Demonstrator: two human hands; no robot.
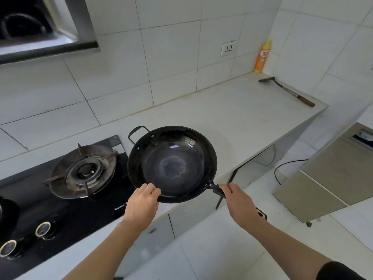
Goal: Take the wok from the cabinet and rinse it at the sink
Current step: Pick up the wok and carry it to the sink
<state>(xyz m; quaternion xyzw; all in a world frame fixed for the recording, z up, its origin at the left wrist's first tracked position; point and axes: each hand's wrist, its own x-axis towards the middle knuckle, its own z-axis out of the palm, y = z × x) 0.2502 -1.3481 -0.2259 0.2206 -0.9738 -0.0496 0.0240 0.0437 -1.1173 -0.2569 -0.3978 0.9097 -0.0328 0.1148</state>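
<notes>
A black wok (172,163) with a small loop handle on its far rim is held level over the front edge of the white counter (232,118). My left hand (142,203) grips the wok's near rim, fingers curled over the edge. My right hand (239,203) is wrapped round the long dark handle, whose end sticks out behind the wrist. An open cabinet door (314,182) stands at the right. No sink is in view.
A gas burner (84,172) on a black glass hob sits left of the wok, with knobs (43,229) near its front. A metal spatula (286,89) and an orange bottle (262,57) lie at the counter's far right corner. A range hood (46,27) hangs top left.
</notes>
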